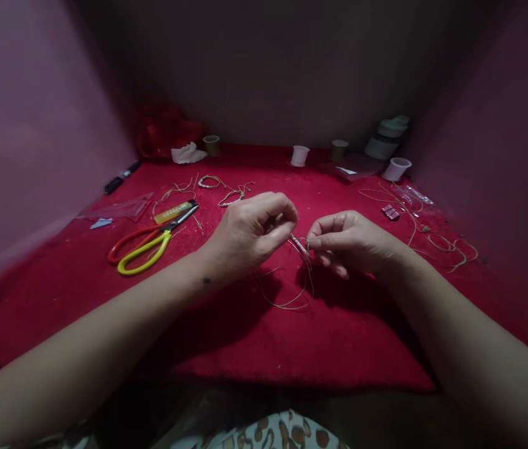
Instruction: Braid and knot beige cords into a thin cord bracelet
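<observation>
A short pale braided bracelet [298, 244] with thin greenish cord ends is stretched between my two hands above the red cloth. My left hand [264, 227] pinches its upper left end between thumb and curled fingers. With thumb and forefinger, my right hand [346, 240] grips the cord at the other end, its lower fingers hanging loosely bent. Loose cord [287, 307] loops down below the hands. To the left of my left hand lie scissors [145, 251] with one red and one yellow handle, beside a yellow lighter [173, 212]. Two similar bracelets [231, 201] rest just beyond that hand.
Thread spools [299, 156] stand along the back, with another white spool [396, 169] and a bottle [386, 138] at the right. Tangled cord [451, 243] lies right of my right hand. A black marker [121, 178] lies by the left wall, near a red plastic bag [165, 132].
</observation>
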A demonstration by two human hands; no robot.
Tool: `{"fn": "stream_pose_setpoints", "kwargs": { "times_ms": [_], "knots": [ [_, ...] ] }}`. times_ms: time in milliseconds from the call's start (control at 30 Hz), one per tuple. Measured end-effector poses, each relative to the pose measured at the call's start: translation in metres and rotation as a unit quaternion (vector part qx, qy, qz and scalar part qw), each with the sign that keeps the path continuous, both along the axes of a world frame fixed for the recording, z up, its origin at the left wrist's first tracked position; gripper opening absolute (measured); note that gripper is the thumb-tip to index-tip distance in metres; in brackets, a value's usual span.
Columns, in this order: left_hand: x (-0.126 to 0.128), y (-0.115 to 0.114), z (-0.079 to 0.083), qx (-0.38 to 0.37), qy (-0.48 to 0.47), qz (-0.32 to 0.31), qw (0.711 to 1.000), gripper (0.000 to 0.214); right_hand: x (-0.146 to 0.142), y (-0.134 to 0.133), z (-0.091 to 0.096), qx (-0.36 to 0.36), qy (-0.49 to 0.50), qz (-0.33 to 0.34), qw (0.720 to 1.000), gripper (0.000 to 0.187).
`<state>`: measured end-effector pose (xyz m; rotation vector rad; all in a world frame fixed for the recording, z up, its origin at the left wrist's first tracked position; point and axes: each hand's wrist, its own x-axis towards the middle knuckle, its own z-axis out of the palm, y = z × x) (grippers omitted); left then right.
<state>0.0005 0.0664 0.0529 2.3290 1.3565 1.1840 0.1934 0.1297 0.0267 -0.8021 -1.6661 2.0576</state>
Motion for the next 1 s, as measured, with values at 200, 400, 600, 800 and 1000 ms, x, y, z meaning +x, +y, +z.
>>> {"fn": "stream_pose_setpoints", "kwargs": {
  "times_ms": [200, 400, 600, 800, 1000],
  "knots": [
    [0.009, 0.017, 0.008, 0.082, 0.113, -0.020, 0.990, 0.008, -0.002, -0.005, 0.005, 0.029, -0.024, -0.022, 0.999, 0.015],
    [0.026, 0.038, -0.003, 0.066, 0.086, -0.029, 0.994, 0.008, -0.001, -0.002, 0.003, 0.057, -0.013, -0.042, 0.997, 0.007],
    [0.012, 0.044, 0.004, -0.058, -0.125, 0.070, 0.988, 0.011, -0.004, -0.001, 0.005, 0.025, 0.019, -0.090, 0.995, 0.009],
    [0.004, 0.023, 0.008, -0.448, -0.221, -0.034, 0.866, 0.019, -0.004, 0.001, 0.002, 0.032, 0.025, -0.123, 0.992, 0.010],
    [0.014, 0.018, -0.005, -0.519, -0.262, -0.061, 0.811, 0.020, -0.003, 0.002, 0.002, 0.033, 0.033, -0.122, 0.991, 0.009]
  ]
}}
